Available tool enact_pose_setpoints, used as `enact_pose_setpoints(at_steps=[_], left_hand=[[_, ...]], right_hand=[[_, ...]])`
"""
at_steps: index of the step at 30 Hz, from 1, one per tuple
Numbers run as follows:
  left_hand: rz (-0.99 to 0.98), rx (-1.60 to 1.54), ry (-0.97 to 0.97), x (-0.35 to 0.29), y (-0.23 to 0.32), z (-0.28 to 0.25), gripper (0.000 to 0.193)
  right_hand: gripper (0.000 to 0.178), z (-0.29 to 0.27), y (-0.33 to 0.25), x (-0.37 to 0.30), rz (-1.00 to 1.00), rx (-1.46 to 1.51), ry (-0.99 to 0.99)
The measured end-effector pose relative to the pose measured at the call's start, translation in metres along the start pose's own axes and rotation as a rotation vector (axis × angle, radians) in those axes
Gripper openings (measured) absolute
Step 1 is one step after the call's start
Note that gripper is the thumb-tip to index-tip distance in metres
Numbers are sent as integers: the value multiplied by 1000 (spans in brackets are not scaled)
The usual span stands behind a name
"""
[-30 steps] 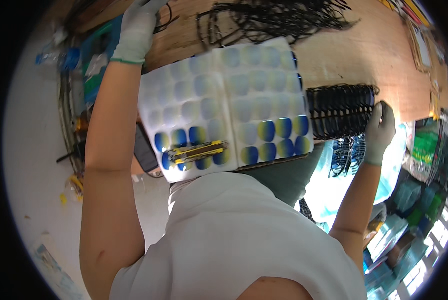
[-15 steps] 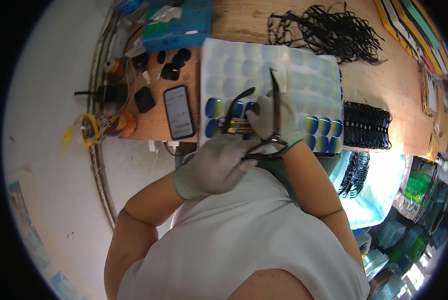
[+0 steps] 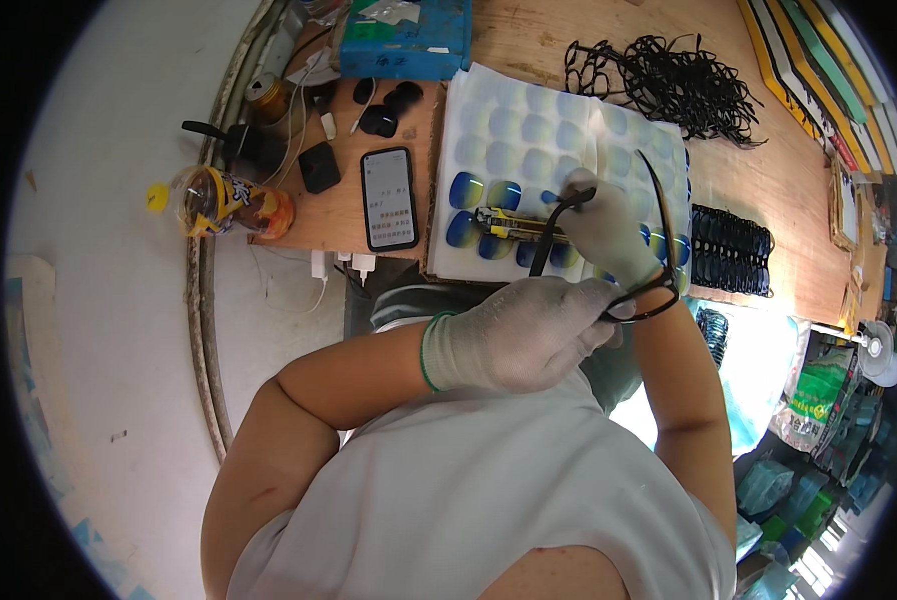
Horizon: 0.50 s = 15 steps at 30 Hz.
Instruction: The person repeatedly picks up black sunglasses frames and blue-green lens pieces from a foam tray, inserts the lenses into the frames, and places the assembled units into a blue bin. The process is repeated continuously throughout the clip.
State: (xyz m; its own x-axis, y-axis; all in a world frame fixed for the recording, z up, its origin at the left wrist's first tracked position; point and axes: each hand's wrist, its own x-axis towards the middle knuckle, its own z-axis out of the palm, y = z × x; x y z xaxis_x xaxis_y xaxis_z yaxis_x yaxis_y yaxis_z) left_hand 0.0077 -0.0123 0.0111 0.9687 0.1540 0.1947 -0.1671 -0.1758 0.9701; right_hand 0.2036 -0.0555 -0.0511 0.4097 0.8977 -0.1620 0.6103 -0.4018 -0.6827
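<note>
Both hands have come together over the near edge of the lens tray (image 3: 456, 262) since a second ago, when they were wide apart. Since half a second ago, the front of the black eyeglass frame (image 3: 546, 238) has shifted right, so it now overlaps the right wrist in view.

Left hand (image 3: 534, 335): gloved, fingers closed on the eyeglass frame near its front, temples open and pointing away from the body. Right hand (image 3: 604, 220): gloved, fingers bent over the tray behind one temple; can't tell if it's gripping anything.

Tray: rows of blue-to-yellow lenses (image 3: 467, 190), farther ones hazy under translucent film, near-left ones uncovered. Yellow-and-black tool (image 3: 514, 224), looks like a utility knife, lies across the near rows, partly behind a temple.

Right of tray: stacked row of black frames (image 3: 731, 250). Beyond, far right: tangled black pile (image 3: 674, 90). Left: smartphone (image 3: 390, 200), loose dark lenses (image 3: 379, 120), yellow-capped drink bottle (image 3: 229, 205) on its side. Blue box (image 3: 406, 45) sits beyond the phone.
</note>
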Motion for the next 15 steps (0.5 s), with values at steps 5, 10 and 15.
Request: enact_pose_setpoints(at_steps=[5, 10, 15], left_hand=[[2, -241, 191, -16, -21, 12, 22], [-63, -61, 200, -13, -16, 1, 19], [-12, 168, 16, -3, -10, 17, 20]], right_hand=[[28, -21, 12, -73, -199, 132, 311], [35, -19, -11, -152, -79, 791, 485], [34, -14, -34, -162, -78, 818, 542]])
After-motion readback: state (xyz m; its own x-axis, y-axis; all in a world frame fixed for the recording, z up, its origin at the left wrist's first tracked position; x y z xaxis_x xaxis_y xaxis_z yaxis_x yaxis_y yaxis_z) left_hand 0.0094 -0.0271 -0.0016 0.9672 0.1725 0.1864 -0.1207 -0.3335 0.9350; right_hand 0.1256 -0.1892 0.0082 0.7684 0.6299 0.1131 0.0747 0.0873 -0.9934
